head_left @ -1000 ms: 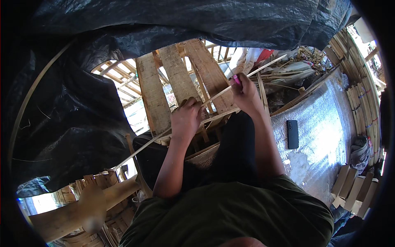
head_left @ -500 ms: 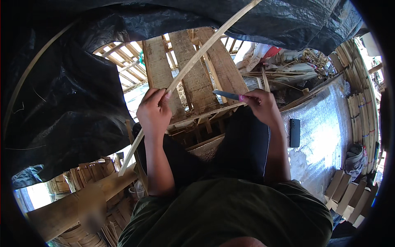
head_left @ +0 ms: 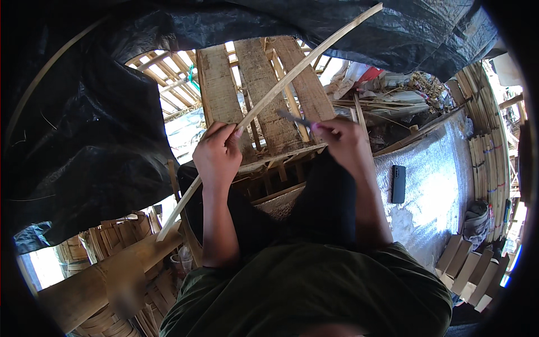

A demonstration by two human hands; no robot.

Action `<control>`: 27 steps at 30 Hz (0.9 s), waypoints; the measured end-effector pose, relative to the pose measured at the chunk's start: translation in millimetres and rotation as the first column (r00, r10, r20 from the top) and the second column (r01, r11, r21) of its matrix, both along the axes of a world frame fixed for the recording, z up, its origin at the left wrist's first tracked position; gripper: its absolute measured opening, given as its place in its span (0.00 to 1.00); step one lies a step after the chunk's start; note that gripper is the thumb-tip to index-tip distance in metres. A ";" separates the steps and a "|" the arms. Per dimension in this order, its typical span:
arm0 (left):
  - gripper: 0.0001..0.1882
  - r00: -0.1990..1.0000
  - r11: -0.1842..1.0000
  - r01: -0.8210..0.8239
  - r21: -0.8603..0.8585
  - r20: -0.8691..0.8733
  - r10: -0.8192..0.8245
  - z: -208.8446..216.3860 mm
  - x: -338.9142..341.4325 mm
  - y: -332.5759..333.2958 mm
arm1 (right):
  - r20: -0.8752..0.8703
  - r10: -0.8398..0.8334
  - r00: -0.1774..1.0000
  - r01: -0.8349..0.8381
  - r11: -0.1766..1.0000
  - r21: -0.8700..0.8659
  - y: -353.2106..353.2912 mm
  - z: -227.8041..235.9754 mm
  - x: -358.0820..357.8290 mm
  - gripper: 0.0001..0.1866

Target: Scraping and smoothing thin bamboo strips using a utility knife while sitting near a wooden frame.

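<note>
A long pale strip, apparently split bamboo, runs slantwise from the lower left to the upper right. Its middle is pinched in my left hand, thumb pressed along it. My right hand is closed round a knife; a bit of pink shows at the handle end. The blade points left and slightly up, smeared by motion, to the right of the strip and apart from it in this view. Beneath both hands lie the wooden planks of a bench or rack.
Black plastic sheeting hangs on the left and across the top. A dark phone lies on silvery sheeting at the right. Bundled strips stand beyond it. A thick bamboo pole crosses the lower left.
The strip's upper end has swung right and slightly down, and my left hand has shifted slightly right. My right hand has moved left with the knife, whose blade has tilted up and blurred.
</note>
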State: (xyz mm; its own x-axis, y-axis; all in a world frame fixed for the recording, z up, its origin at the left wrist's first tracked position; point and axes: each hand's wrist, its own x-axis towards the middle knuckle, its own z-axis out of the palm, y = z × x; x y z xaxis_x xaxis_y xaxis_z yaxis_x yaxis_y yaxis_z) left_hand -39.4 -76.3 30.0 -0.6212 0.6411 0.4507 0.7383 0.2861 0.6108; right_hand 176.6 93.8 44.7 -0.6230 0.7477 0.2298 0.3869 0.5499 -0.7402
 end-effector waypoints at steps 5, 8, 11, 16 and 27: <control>0.04 1.000 0.999 0.004 0.034 0.024 -0.005 -2.8 -2.5 -0.5 | 0.194 0.084 0.977 -0.116 0.981 0.158 -6.6 -28.5 -17.0 0.07; 0.04 0.994 1.000 0.001 0.002 0.107 -0.001 0.3 -3.2 -4.6 | 0.265 -0.170 0.949 0.100 0.961 0.258 25.5 -27.0 -15.3 0.07; 0.04 0.998 0.999 -0.018 0.036 0.053 0.016 -3.8 -8.0 -9.1 | 0.225 -0.273 0.935 0.222 0.948 0.230 35.9 -19.6 -17.7 0.08; 0.04 0.997 0.998 -0.018 0.057 0.077 0.014 -11.3 -12.5 -9.3 | 0.137 0.140 0.981 -0.150 0.987 0.064 7.9 -16.1 -30.6 0.12; 0.04 0.989 0.999 -0.002 0.047 0.146 -0.005 -15.8 -10.1 -10.0 | 0.098 -0.170 0.981 0.154 0.977 0.151 70.0 -22.1 -69.5 0.13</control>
